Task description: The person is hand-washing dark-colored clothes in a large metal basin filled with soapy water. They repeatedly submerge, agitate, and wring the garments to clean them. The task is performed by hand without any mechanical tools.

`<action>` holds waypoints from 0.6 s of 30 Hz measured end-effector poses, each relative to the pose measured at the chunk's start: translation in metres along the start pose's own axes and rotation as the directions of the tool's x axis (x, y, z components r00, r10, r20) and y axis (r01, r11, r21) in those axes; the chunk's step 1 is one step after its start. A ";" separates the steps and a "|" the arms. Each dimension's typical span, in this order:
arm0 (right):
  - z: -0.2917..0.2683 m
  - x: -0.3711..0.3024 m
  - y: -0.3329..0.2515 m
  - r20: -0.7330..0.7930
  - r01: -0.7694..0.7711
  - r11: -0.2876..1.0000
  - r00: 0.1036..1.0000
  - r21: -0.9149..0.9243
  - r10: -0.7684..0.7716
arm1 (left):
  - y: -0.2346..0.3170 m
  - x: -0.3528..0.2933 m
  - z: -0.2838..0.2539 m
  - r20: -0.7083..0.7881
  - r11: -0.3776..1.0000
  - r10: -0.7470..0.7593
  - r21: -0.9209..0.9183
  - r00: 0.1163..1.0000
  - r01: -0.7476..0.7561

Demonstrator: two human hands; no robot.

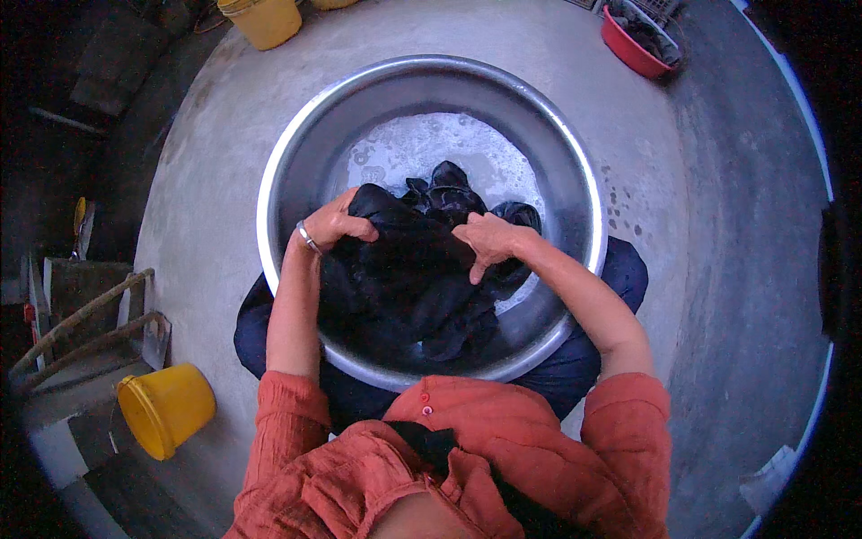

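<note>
Dark, wet-looking cloth [404, 278] lies bunched in a wide metal basin [301, 171] in front of me. My left hand [334, 223] is closed on the cloth's upper left part, thumb on top and the other fingers partly hidden; a silver bangle is on that wrist. On the right side of the bunch, my right hand [494, 241] grips the cloth with bent fingers, its thumb pointing down toward me. More dark folds [449, 184] stick up just beyond both hands. Shallow, cloudy water with some foam [431, 135] covers the far part of the basin floor.
The basin stands between my legs on a concrete floor [215, 171]. A yellow bucket [171, 409] lies tilted at the near left, by wooden handles [85, 319]. Another yellow bucket [262, 20] is at the far left, and a red tub [633, 45] with dark contents at the far right.
</note>
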State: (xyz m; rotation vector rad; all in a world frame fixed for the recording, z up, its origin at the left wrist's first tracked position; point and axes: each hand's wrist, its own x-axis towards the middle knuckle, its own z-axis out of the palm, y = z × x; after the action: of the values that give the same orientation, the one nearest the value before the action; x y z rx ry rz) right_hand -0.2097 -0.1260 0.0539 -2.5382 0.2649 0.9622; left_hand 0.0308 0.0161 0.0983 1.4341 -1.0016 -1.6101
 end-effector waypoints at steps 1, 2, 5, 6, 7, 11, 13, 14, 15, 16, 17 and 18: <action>0.020 0.012 0.014 -0.156 0.119 0.993 0.981 -0.003 -0.118 | 0.001 -0.001 0.000 0.012 1.000 -0.003 0.013 1.000 0.003; 0.020 0.010 0.019 -0.315 0.173 0.984 0.938 0.050 -0.149 | 0.001 -0.002 -0.001 0.010 1.000 0.000 -0.004 1.000 0.000; 0.015 -0.004 0.042 -0.681 0.240 0.958 0.729 0.154 -0.074 | 0.002 -0.001 0.003 0.027 1.000 -0.027 0.012 0.999 0.027; 0.009 -0.010 0.050 -0.747 0.190 0.966 0.665 0.178 0.007 | 0.008 -0.001 0.009 0.037 0.996 -0.062 0.062 0.997 0.059; -0.021 -0.033 0.030 -0.632 0.318 0.705 0.738 0.634 0.235 | 0.010 -0.003 0.010 0.035 0.990 -0.096 0.109 0.995 0.091; -0.066 -0.083 -0.023 -0.988 0.111 0.982 0.026 -0.151 -0.155 | -0.011 0.022 0.018 0.297 0.927 -0.167 0.372 0.940 0.047; -0.078 -0.098 -0.050 -0.929 -0.044 0.935 -0.108 -0.351 -0.354 | 0.003 0.015 0.022 0.245 0.941 -0.127 0.338 0.961 0.038; -0.078 -0.096 -0.050 -0.932 -0.096 0.938 -0.119 -0.334 -0.344 | 0.008 0.013 0.023 0.224 0.946 -0.105 0.324 0.969 0.027; -0.080 -0.089 -0.045 -0.933 -0.143 0.938 -0.134 -0.315 -0.334 | 0.002 0.014 0.017 0.157 0.938 -0.053 0.347 0.986 -0.005; -0.082 -0.080 -0.038 -0.934 -0.187 0.937 -0.151 -0.296 -0.325 | -0.004 0.015 0.014 0.091 0.955 0.004 0.294 0.996 -0.031; -0.082 -0.066 -0.022 -0.979 -0.213 0.963 -0.080 -0.166 -0.187 | -0.007 0.017 0.011 0.021 0.969 0.062 0.238 0.998 -0.065; -0.081 -0.052 -0.009 -0.988 -0.273 0.961 0.129 0.048 0.086 | -0.011 0.017 0.007 -0.061 0.977 0.114 0.186 0.992 -0.101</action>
State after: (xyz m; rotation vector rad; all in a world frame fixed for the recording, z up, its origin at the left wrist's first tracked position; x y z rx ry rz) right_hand -0.1978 -0.1519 0.1459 -2.8817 0.9177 -0.9557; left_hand 0.0215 0.0059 0.0816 1.5197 -1.1898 -1.4088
